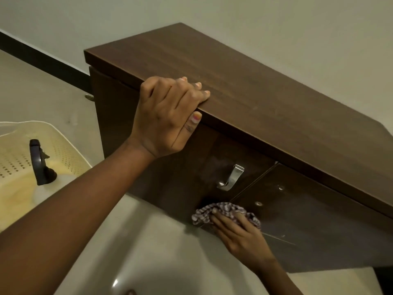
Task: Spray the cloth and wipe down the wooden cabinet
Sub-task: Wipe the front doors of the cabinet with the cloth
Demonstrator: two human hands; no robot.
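Far left: seeing a cream perforated basket (70,150) on the pale floor (53,99). Spray bottle (40,167) standing inside it, dark trigger head up, well apart from both hands. Behind that, a black skirting strip (42,58) along the foot of the pale wall (276,28).

Centre: gripping the front edge of the wooden cabinet (255,99) top with the left hand (168,118). Fingers curled over the edge onto the top surface, packed close together; thumb laid flat against the edge face below. Forearm coming in from lower left, passing in front of the basket's near corner.

Below and right of that hand: a bent metal handle (231,177) on the left door, with a pale smeary patch on the wood just left of it.

Further down and right: pressing the checked cloth (225,209) against the lower part of the left door with the right hand (238,233), right beside the seam between the two doors. Fingers fairly straight and slightly spread over the bunched cloth, tips partly buried in its folds, thumb out along the cloth's left side. Cannot tell whether any fingertip hooks the fabric.

Right of the seam: right door (319,220), closed, with two small round metal fittings (258,203) in its face. Cabinet back against the wall.
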